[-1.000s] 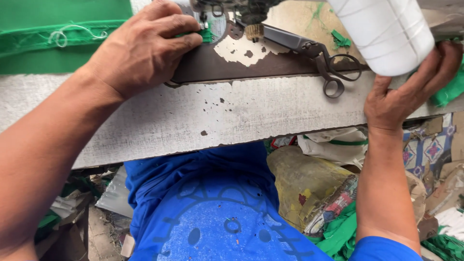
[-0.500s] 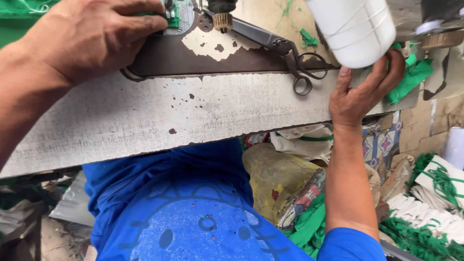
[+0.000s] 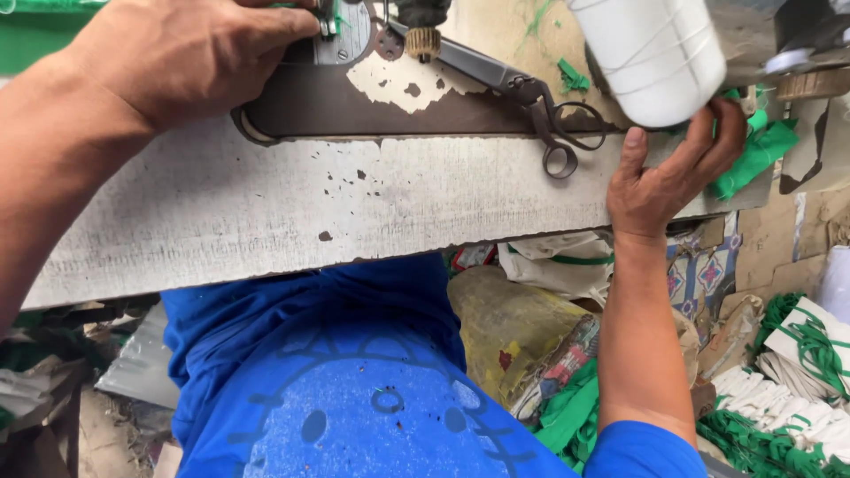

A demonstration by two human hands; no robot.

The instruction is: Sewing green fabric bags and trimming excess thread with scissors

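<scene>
Since earlier frame, view shifted; right hand (image 3: 666, 177) now curls under white thread cone (image 3: 653, 55) at counter (image 3: 354, 208) edge, grip wrapping cone base. Cone top cut off. Left hand (image 3: 181, 55) flat by machine plate (image 3: 347, 35), fingertips hidden, grip unclear. Scissors (image 3: 531, 97) lie beside cone. Green scraps (image 3: 753, 155) behind.

Bright, even daylight; soft shadows, sharp focus, slight edge distortion.
</scene>
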